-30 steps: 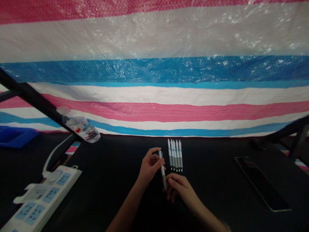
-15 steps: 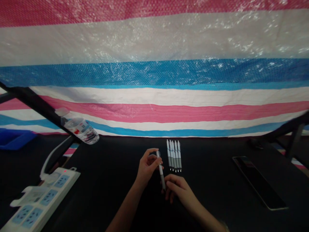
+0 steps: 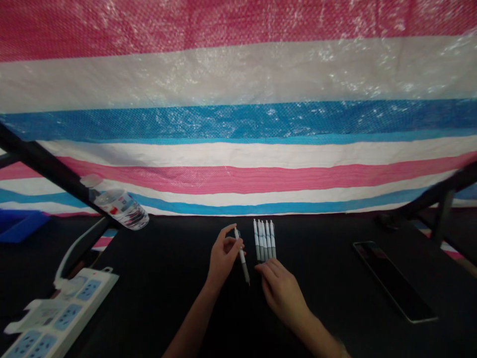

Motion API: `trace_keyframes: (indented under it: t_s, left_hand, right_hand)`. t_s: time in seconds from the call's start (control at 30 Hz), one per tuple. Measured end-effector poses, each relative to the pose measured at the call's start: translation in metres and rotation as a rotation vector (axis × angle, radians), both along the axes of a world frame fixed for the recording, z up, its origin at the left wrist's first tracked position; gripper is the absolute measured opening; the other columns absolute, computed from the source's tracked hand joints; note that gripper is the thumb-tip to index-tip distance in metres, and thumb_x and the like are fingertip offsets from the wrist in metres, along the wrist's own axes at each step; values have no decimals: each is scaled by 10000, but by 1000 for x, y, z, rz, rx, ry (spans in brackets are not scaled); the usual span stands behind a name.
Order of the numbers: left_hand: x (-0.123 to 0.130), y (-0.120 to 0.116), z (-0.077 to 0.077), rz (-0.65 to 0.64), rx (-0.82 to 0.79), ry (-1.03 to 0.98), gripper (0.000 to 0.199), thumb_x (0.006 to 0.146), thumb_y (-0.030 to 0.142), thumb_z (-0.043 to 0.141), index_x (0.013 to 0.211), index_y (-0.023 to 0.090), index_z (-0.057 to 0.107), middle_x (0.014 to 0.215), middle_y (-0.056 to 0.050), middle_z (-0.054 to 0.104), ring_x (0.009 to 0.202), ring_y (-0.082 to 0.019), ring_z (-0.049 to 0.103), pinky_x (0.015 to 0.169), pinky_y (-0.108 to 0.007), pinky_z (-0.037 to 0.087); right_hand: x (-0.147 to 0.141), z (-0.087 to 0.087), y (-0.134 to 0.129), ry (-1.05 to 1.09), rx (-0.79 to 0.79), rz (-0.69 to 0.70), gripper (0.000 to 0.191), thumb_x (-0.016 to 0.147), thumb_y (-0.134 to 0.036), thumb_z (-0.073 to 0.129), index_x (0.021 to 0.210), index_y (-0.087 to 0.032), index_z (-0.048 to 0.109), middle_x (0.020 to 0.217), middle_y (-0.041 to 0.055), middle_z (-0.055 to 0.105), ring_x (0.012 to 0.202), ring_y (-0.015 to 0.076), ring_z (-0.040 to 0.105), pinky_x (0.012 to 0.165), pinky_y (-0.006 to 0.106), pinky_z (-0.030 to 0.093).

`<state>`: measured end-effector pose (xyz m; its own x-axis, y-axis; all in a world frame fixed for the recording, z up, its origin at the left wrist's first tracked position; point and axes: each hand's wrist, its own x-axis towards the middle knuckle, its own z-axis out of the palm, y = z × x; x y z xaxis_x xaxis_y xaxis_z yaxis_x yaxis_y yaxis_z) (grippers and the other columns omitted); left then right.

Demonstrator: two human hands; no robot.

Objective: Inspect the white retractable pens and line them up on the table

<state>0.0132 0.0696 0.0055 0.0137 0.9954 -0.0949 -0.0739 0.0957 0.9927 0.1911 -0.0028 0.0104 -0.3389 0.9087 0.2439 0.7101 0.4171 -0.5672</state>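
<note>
Black desk (image 3: 149, 298) runs beneath both hands, with a white power strip (image 3: 68, 316) at its near left, a plug and pale cable attached. What has just changed is the right hand (image 3: 281, 288): it has left the lower end of the held pen and come over to the near ends of the row of pens (image 3: 264, 241), its fingers covering some of the tips; whether that grip has closed on any of them I cannot tell. So the held pen (image 3: 243, 261) now rests in the left hand (image 3: 221, 256) alone, its grip pinched round the upper barrel between thumb and fingers, the forefinger at the top and the tip slanting down toward the person. Just right of it lie the five white-and-grey pens, side by side, tips nearest. A dark-screened phone (image 3: 395, 281) lies well apart on the right. Farther off, a clear bottle (image 3: 121, 208) leans at the left, a blue tray (image 3: 22, 223) sits beyond it, and striped sheeting (image 3: 238, 119) closes the background
</note>
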Motion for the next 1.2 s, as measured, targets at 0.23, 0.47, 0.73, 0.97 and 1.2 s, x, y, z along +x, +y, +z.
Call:
trace_keyframes:
  t_s: [0.23, 0.47, 0.73, 0.97, 1.2]
  left_hand:
    - [12, 41, 0, -64, 252, 584, 423, 814, 253, 639, 1235, 219, 616, 718, 0, 705, 645, -184, 668, 673, -284, 502]
    - [25, 55, -9, -64, 314, 724, 311, 765, 143, 641, 1068, 190, 695, 791, -10, 605, 597, -161, 561, 689, -301, 456]
    - [15, 40, -17, -53, 288, 734, 244, 792, 141, 602, 1022, 177, 674, 760, 7, 571, 593, -150, 571, 636, -282, 459]
    - [1, 19, -12, -133, 195, 596, 289, 768, 210, 644, 1055, 186, 664, 776, 0, 650, 544, -139, 628, 565, -256, 492]
    - [-1, -13, -3, -160, -38, 357, 333, 754, 268, 652, 1077, 193, 631, 810, -6, 675, 537, -191, 713, 509, -272, 540]
  right_hand:
    - [4, -23, 14, -289, 311, 135, 364, 901, -68, 527, 1247, -150, 606, 1256, 112, 674, 1296, 310, 504, 1077, 529, 401]
    - [0, -28, 18, -354, 389, 85, 236, 951, -111, 537, 1146, -192, 643, 1118, 86, 717, 1154, 285, 593, 1060, 562, 378]
    - [1, -15, 17, -384, 405, 174, 72, 903, -132, 634, 935, -187, 669, 900, 28, 703, 986, 247, 620, 1049, 482, 415]
    - [3, -19, 19, -349, 403, 141, 157, 938, -112, 577, 1042, -197, 656, 1069, 55, 709, 1169, 258, 574, 1079, 505, 392]
    - [5, -20, 17, -388, 361, 194, 94, 916, -133, 618, 978, -196, 650, 946, 33, 683, 1060, 240, 581, 1108, 509, 364]
